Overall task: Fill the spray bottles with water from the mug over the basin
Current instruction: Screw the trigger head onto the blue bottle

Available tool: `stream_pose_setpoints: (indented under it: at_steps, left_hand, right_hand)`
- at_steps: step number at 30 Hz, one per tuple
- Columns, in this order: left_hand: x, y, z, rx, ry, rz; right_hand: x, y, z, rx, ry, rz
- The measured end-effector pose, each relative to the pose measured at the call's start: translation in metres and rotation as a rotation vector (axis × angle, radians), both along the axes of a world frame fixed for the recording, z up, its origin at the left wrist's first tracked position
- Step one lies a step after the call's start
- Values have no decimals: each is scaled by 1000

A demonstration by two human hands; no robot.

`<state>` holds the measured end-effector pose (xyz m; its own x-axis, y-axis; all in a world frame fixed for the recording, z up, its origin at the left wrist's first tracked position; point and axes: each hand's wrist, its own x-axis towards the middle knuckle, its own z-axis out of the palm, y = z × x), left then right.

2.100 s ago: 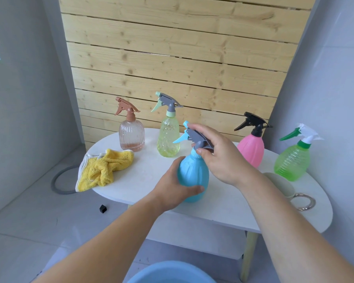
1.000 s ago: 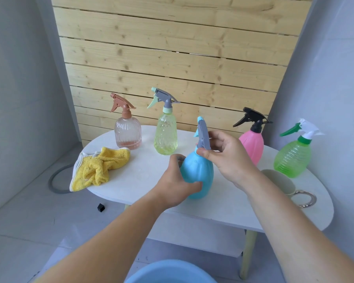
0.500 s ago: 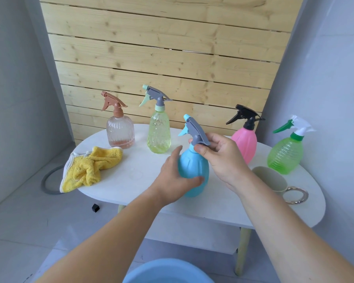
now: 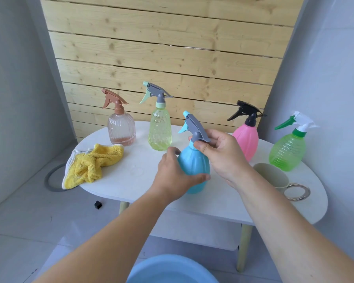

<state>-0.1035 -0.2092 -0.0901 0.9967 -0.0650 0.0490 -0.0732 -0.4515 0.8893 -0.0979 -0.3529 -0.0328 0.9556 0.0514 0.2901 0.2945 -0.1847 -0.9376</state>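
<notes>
A blue spray bottle point(image 4: 194, 166) with a grey trigger head stands upright on the white oval table point(image 4: 131, 176). My left hand point(image 4: 172, 176) wraps its belly from the left. My right hand point(image 4: 223, 154) pinches the neck just under the grey head. Behind stand a clear pink-tinted bottle point(image 4: 121, 129), a yellow-green bottle point(image 4: 159, 131), a pink bottle point(image 4: 246, 139) and a green bottle point(image 4: 287, 150). A beige mug point(image 4: 274, 176) with a metal ring handle sits at the right, partly behind my right forearm. The blue basin point(image 4: 172, 270) lies on the floor below.
A crumpled yellow cloth point(image 4: 90, 164) hangs over the table's left edge. Wooden slats back the table, grey walls flank it. A grey hose ring point(image 4: 49, 180) and a small black piece point(image 4: 98, 204) lie on the floor at the left.
The blue bottle's grey head has turned under my right hand, its nozzle swinging from left to facing away and back to the left. My left hand has kept its hold on the body.
</notes>
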Motion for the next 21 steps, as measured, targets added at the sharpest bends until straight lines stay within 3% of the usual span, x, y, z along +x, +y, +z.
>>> stream_pose_setpoints:
  at_steps: [4,10,14,21]
  left_hand:
    - [1,3,-3,-208,83,-178]
    - [3,6,0,-83,-13,-63]
    - [3,8,-1,-208,47,-205]
    - [3,3,-1,-90,-55,-33]
  right_hand:
    - [1,-3,-1,-13,10,15]
    - [1,-2,-1,2,-3,-14]
    - [0,-2,-1,4,-5,-10]
    - [-1,-2,0,-24,-34,-36]
